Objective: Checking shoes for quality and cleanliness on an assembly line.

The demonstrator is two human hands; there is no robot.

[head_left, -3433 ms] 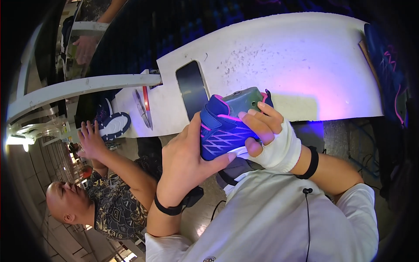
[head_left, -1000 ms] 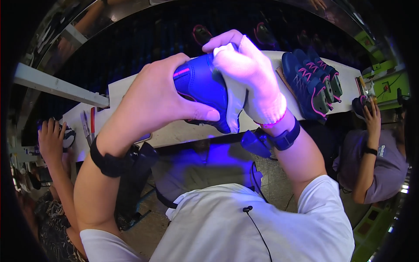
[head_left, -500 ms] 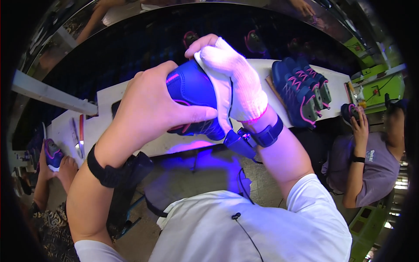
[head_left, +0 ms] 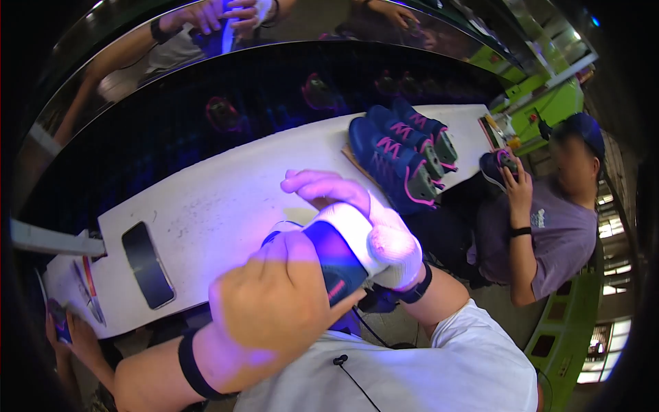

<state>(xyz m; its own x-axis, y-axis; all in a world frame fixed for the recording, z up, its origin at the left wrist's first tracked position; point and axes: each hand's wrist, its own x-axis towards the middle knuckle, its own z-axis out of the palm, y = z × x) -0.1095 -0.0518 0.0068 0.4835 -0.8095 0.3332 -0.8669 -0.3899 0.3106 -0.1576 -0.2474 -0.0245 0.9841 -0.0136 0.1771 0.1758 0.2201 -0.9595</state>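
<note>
Head view shows the left hand (head_left: 274,309) and the bandaged right hand (head_left: 364,226), fingers clamped on a dark blue shoe (head_left: 336,264) held above the white surface (head_left: 226,199). Better to keep both grips firm, turning it slowly under the violet light.

Surface: in front of you a long white surface (head_left: 226,199) runs from lower left to upper right, scuffed and speckled, washed with violet light near its middle.
Phone: a dark phone (head_left: 147,264) lies flat near your left end, screen up.
Small tools: just left of the phone, slim red-and-grey items (head_left: 88,288) lie by the edge; too small to identify.
Shoes: toward your right end, navy sneakers with pink laces (head_left: 401,154) sit side by side, touching, on a brown board (head_left: 351,159).
</note>
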